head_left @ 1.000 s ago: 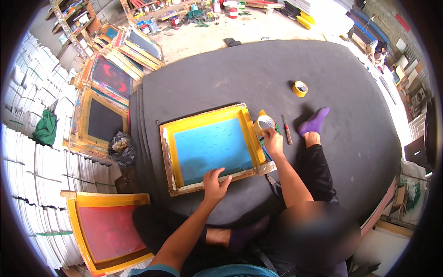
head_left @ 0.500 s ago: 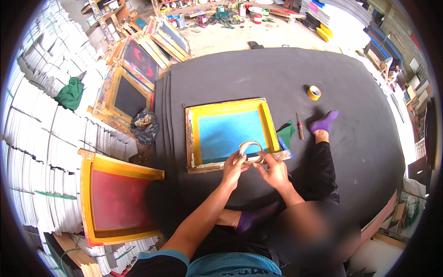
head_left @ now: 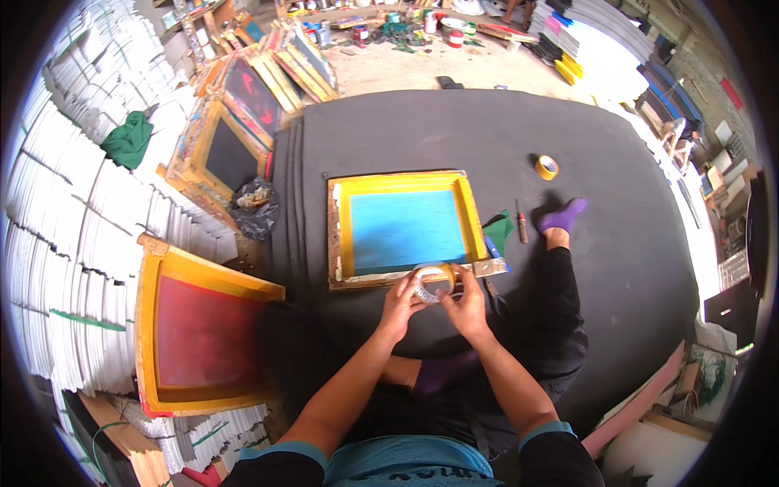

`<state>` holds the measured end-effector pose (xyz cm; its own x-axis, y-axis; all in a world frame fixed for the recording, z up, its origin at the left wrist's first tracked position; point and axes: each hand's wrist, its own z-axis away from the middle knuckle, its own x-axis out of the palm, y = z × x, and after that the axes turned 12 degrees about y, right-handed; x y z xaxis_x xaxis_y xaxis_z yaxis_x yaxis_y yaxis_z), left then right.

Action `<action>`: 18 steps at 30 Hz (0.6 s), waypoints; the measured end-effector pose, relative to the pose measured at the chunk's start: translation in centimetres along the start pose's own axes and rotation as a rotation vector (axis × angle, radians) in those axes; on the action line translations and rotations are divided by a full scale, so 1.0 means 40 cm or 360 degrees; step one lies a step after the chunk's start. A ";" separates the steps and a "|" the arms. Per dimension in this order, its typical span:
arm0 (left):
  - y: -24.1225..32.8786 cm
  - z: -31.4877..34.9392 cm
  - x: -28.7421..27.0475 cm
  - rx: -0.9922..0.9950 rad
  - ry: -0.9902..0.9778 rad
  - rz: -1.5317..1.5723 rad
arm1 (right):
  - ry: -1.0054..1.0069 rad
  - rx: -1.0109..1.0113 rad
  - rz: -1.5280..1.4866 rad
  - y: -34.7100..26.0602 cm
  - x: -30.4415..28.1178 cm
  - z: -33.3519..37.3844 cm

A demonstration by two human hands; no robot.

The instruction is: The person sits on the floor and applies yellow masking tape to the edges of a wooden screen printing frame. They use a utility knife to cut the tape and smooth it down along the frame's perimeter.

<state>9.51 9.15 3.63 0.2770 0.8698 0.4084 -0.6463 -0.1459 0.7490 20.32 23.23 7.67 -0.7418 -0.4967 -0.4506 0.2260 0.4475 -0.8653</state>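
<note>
A roll of tape [head_left: 421, 287] is held up between my two hands, just over the near edge of a screen-printing frame. My left hand [head_left: 397, 308] grips its left side with the fingers curled round it. My right hand [head_left: 468, 307] holds the opposite side, thumb and fingers closed on the ring. The frame [head_left: 406, 183] lies flat, with a yellow border and a blue mesh [head_left: 406, 223]. Beside its right edge are a green cloth [head_left: 498, 231] and a thin tool with a red handle [head_left: 522, 225]. A second, yellow tape roll [head_left: 546, 168] rests farther right.
The dark mat stack [head_left: 389, 130] bears the frame and my legs. A yellow frame with red mesh [head_left: 203, 337] leans at the left, near stacked white sheets [head_left: 73, 284]. More frames [head_left: 235, 154] and a black plastic bag [head_left: 254, 213] stand at the far left.
My hands have come slightly nearer to me with the tape roll, and its ring has turned. My right hand has shifted to grip its right side. The view has tilted a little.
</note>
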 end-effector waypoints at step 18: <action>0.007 -0.024 -0.106 -0.0159 0.0011 -0.0485 | -0.0539 -0.0591 0.0353 -0.054 -0.111 0.029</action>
<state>7.48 5.87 1.59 0.4637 0.8696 0.1693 -0.6010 0.1684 0.7813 23.88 23.60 11.27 -0.4432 -0.5449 -0.7118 0.0702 0.7705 -0.6335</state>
